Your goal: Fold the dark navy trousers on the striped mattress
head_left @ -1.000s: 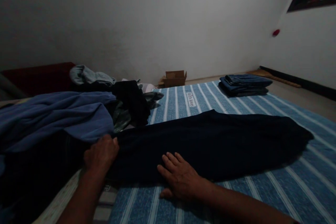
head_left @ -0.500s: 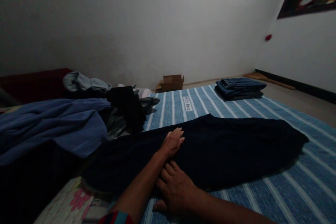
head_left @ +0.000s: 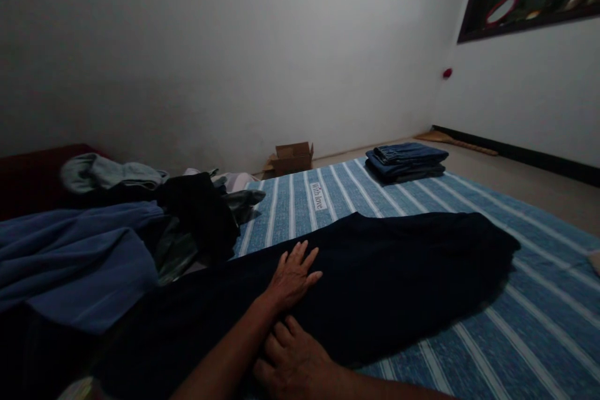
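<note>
A pair of dark navy trousers [head_left: 403,275] lies folded lengthwise across the bed, its wider end to the right. My left hand [head_left: 293,275] rests palm down on the middle of the trousers, with its fingers spread. Just nearer to me, my right hand [head_left: 300,359] lies on the cloth by the close edge, beside my left forearm. Its fingers are loosely bent and a little apart, and no cloth shows gathered in them. The left end of the trousers merges into dark shadow.
A blue striped bedsheet [head_left: 473,350] covers the bed. Folded jeans [head_left: 405,162] form a stack at the far right. Loose clothes, including a blue garment [head_left: 89,256] and a black one [head_left: 199,212], are heaped on the left. A cardboard box [head_left: 293,159] stands by the wall.
The view has turned right and tilted slightly up. My left hand's fingers have spread wider on the trousers. My right hand stays close below it.
</note>
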`<state>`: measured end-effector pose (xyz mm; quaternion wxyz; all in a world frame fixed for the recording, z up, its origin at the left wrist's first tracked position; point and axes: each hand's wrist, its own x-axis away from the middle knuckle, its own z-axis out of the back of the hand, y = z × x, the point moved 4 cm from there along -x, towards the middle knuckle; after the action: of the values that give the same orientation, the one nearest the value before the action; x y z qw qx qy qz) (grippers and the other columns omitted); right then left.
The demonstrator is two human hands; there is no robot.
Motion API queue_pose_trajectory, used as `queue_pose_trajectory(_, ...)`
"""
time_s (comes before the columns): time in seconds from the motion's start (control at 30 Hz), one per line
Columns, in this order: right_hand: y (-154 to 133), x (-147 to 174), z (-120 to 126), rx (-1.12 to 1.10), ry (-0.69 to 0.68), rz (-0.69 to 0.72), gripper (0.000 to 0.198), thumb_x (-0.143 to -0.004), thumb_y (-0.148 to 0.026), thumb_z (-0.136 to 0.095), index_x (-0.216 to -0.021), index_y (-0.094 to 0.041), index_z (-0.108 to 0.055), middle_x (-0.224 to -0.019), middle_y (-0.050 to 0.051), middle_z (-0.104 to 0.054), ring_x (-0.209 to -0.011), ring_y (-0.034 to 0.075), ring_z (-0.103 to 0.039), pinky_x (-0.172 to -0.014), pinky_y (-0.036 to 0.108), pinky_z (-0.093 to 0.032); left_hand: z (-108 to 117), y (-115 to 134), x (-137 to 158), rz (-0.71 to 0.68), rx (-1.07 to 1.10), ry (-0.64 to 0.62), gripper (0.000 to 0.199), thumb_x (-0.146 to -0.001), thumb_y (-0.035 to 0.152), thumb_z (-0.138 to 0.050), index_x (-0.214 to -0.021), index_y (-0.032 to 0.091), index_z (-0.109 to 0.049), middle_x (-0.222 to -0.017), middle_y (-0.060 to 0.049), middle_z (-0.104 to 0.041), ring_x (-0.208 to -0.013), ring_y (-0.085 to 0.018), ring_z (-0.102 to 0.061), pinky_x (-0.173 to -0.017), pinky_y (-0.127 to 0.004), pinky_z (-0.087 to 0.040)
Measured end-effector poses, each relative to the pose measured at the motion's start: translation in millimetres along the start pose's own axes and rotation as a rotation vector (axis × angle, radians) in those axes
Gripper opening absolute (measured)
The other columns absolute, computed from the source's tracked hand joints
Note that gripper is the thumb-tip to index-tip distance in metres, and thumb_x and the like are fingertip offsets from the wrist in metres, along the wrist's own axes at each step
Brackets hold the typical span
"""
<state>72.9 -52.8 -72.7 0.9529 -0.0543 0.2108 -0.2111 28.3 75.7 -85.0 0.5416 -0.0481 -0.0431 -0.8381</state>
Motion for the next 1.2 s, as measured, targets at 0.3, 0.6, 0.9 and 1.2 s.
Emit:
queue_pose_trajectory(0.3,6,-4,-10,0.039,0.000,0.057,0.054,-0.093,-0.042,-0.041,-0.139,-0.013,-0.034,-0.148,0.010,-0.032,-0.137,0.026,-0.022,-0.108,0.043,-0.032,0,29,-9,-0.172,0.068,0.002,0.060,-0.093,0.051,-0.036,-0.145,0.022,-0.028,-0.154,-0.011,-0.020,-0.142,-0.025,-0.014,-0.112,-0.051,-0.015)
queue_pose_trajectory(0.6,11,21,5,0.097,-0.019,0.021,0.038,-0.098,-0.037,-0.030,-0.131,-0.021,-0.041,-0.138,0.009,-0.046,-0.128,0.026,-0.040,-0.103,0.042,-0.039,-1,19,-10,-0.102,-0.021,0.113,0.060,-0.093,0.052,-0.035,-0.143,0.020,-0.033,-0.153,-0.011,-0.022,-0.141,-0.025,-0.018,-0.112,-0.048,-0.019)
queue_pose_trajectory(0.9,40,88,18,0.041,-0.111,-0.221,0.060,-0.093,-0.051,-0.040,-0.142,-0.019,-0.028,-0.147,0.017,-0.033,-0.137,0.032,-0.026,-0.107,0.050,-0.031,-7,14,-16,-0.088,-0.011,0.126,0.062,-0.091,0.053,-0.035,-0.142,0.018,-0.035,-0.151,-0.011,-0.028,-0.140,-0.025,-0.022,-0.111,-0.047,-0.022)
queue_pose_trajectory(1.2,47,100,30,-0.034,-0.090,-0.354,0.070,-0.088,-0.061,-0.041,-0.142,-0.016,-0.034,-0.149,0.016,-0.029,-0.138,0.032,-0.021,-0.110,0.052,-0.023,-7,10,11,0.246,-0.068,0.141,0.071,-0.089,0.055,-0.032,-0.139,0.006,-0.039,-0.149,-0.018,-0.028,-0.139,-0.031,-0.022,-0.109,-0.052,-0.024)
